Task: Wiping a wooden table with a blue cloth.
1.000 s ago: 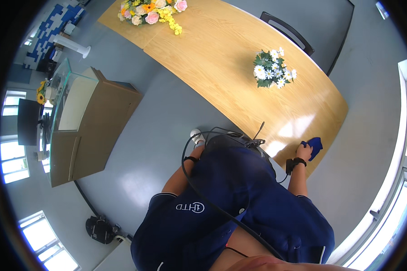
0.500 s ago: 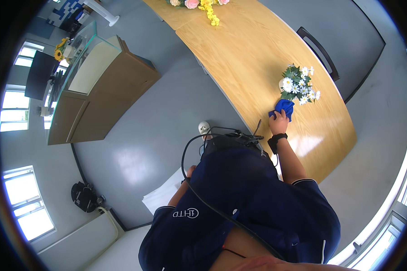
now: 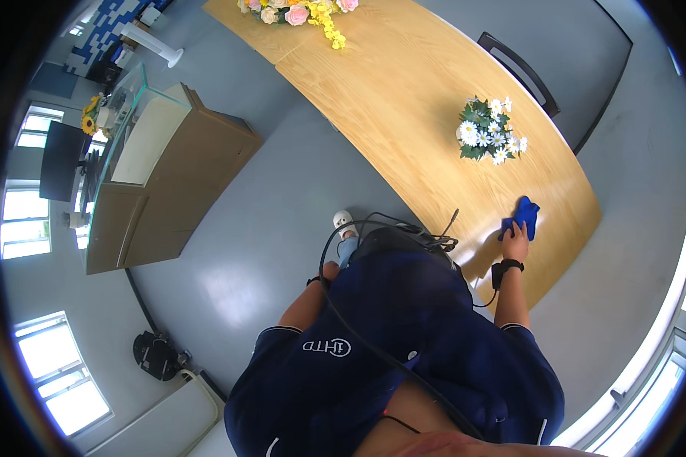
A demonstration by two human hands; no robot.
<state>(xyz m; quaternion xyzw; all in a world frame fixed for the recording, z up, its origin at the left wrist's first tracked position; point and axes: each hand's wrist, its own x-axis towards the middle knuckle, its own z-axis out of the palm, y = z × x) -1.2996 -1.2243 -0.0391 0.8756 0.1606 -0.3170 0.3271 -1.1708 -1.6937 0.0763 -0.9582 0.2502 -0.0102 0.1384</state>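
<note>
Cloth [image 3: 527, 215] near right edge of worktop [image 3: 404, 114], held in right grip [image 3: 515, 244]. Likely light, soft, hard to break; best grabbed by bunched middle. Left grip [image 3: 329, 271]: cannot tell.

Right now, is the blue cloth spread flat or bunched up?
Bunched up: the cloth lies creased, with an uneven outline, partly under the right hand.

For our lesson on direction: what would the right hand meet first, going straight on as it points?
The blue cloth, which the right hand already touches. Beyond it on the table, white flowers stand near that line; whether the hand would brush them is unclear.
</note>
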